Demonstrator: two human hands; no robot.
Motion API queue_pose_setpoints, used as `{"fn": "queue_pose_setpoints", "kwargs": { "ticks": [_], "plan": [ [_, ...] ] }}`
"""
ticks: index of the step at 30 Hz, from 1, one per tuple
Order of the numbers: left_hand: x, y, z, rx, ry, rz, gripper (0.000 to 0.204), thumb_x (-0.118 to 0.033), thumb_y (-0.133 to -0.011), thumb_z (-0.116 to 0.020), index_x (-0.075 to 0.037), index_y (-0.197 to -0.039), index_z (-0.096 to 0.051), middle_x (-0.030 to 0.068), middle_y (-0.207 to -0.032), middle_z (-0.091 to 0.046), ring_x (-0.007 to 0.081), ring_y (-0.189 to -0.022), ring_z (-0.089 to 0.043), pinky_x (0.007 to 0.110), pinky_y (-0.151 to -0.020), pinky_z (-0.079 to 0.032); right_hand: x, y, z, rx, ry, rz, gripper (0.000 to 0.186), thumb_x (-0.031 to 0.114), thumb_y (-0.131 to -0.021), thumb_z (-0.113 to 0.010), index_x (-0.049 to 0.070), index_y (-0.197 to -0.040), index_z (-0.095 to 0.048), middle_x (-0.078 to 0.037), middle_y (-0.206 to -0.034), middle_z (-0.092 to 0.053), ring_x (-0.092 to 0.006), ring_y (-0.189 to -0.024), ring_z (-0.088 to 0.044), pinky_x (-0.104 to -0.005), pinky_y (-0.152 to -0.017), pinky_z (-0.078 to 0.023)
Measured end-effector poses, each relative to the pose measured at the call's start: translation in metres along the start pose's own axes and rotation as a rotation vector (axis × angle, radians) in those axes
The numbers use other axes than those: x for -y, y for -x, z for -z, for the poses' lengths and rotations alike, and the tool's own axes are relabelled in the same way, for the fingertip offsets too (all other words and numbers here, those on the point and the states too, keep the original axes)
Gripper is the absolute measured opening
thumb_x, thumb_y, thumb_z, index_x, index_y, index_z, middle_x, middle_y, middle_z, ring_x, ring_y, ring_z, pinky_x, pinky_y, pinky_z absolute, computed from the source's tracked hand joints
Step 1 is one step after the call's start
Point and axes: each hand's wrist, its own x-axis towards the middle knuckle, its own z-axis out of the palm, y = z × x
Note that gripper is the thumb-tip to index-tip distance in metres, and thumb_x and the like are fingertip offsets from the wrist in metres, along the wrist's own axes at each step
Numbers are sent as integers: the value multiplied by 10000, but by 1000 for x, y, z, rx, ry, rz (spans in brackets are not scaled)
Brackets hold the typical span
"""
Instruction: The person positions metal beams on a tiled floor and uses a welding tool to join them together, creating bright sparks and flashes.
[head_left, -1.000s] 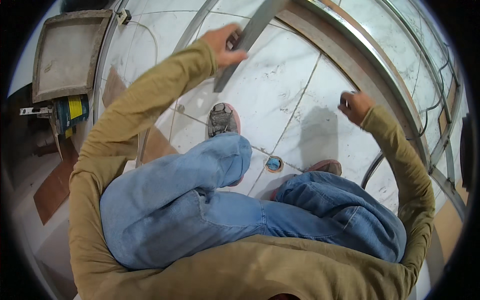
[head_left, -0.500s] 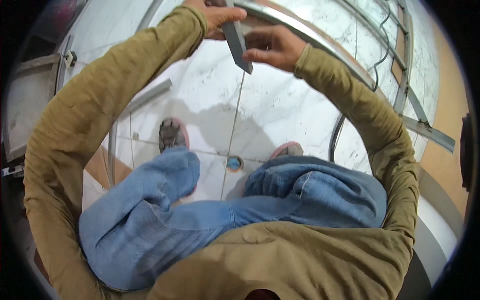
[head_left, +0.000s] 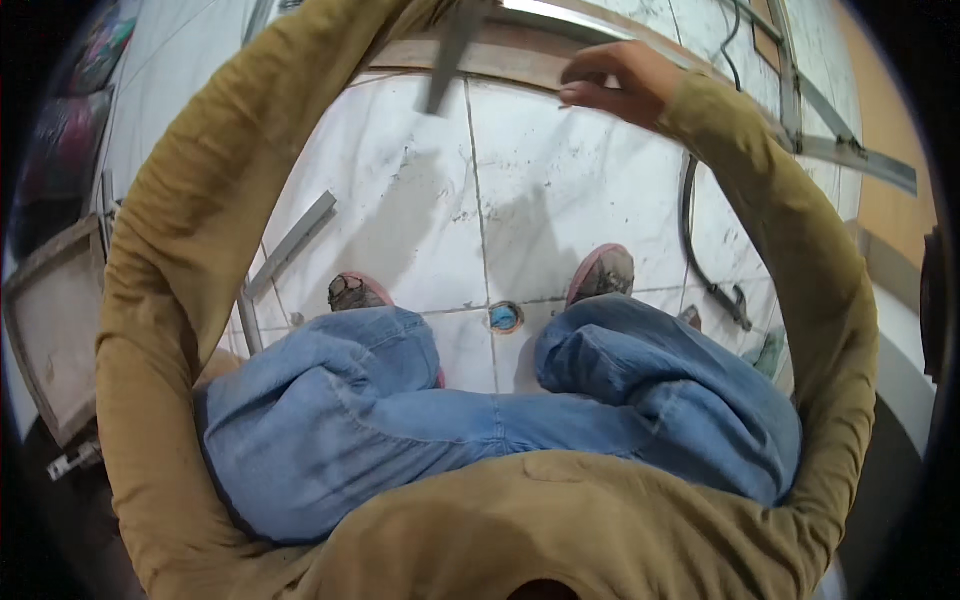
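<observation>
My left sleeve [head_left: 200, 190] reaches the top edge, where that hand is cut off and blurred, at the upper end of a grey metal bar [head_left: 449, 65]. I cannot make out its fingers. The bar hangs at a slant over white tiles [head_left: 400, 220]. My right hand [head_left: 600, 90] is raised to the right of the bar, apart from it, with fingers loosely bent and apart, holding nothing visible. Behind the hands lie a long metal profile with a brown strip [head_left: 510, 55]. Below, between my shoes, is a round hole [head_left: 505, 317] with blue inside.
A short metal channel [head_left: 292, 240] lies at left, near a dirty framed board [head_left: 50, 340] and dark bags [head_left: 70, 150]. At right are a welded metal frame [head_left: 820, 150], a black cable or hose [head_left: 692, 230] and a tan panel [head_left: 880, 120].
Both hands came to the bar, then my right hand let go and moved right. The bar shifted up and left, with my left hand now at the top edge. The view also shifted.
</observation>
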Motion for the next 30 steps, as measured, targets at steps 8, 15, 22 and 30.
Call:
{"fn": "queue_pose_setpoints", "kwargs": {
  "ticks": [8,15,22,30],
  "plan": [
    [-61,-71,61,25,201,51,507,-308,-824,-739,-100,-1267,-607,177,-1164,-687,345,-1047,-664,455,-920,-510,-55,104,46,-152,279,-123,168,123,-957,-649,9,-1075,-681,-131,-929,-717,-230,-859,-702,-385,-781,-554],
    [-63,-82,46,-52,166,-13,452,-321,-820,-720,-90,-1201,-642,170,-1107,-705,333,-992,-685,452,-879,-532,-149,-39,18,-429,407,-277,268,200,-806,-739,79,-1045,-732,-175,-960,-731,-339,-894,-706,-427,-809,-566],
    [-54,-66,34,-85,157,-16,407,-334,-816,-701,-81,-1134,-676,164,-1049,-722,320,-938,-705,448,-839,-554,-142,-139,-52,-492,86,-474,336,172,-795,-738,103,-1124,-726,-195,-992,-732,-350,-931,-710,-435,-816,-558],
    [-69,10,-1,-205,278,2,375,-350,-811,-679,-70,-1058,-716,156,-984,-742,306,-875,-729,444,-792,-578,-165,-150,-63,-608,256,-326,276,185,-901,-703,76,-1154,-690,-149,-1021,-726,-292,-952,-705,-401,-862,-550]
  ]
}}
